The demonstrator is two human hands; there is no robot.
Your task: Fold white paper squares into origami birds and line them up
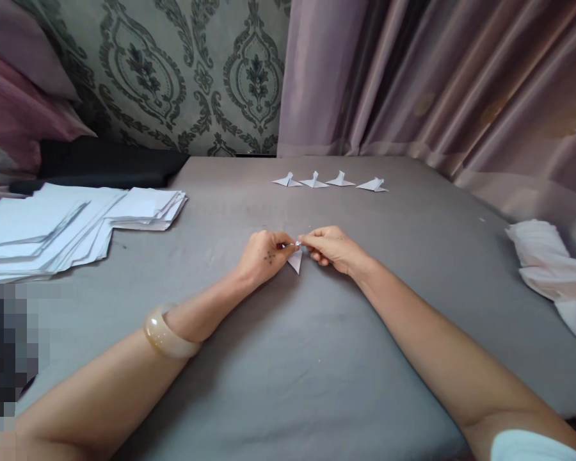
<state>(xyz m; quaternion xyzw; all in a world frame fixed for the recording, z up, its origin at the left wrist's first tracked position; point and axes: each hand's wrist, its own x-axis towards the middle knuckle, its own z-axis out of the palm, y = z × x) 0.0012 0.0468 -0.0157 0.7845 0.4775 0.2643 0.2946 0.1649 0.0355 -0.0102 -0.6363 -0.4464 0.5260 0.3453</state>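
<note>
A small piece of folded white paper [295,261] is held between my two hands over the middle of the grey-covered table. My left hand [265,255] pinches it from the left, and one pointed flap hangs down below the fingers. From the right, my right hand [333,248] pinches the top tip of the same paper between thumb and forefinger. My fingers hide most of its upper folds. Farther back stand several finished-looking folded paper figures [315,181] in a row, each with wide points and a raised tip.
Stacks of white paper sheets [43,230] lie at the left, with a black cloth [110,163] behind them. White sheer fabric [552,262] is bunched at the right edge. Purple curtains [413,77] hang along the back right. A blurred-out patch covers the lower left corner.
</note>
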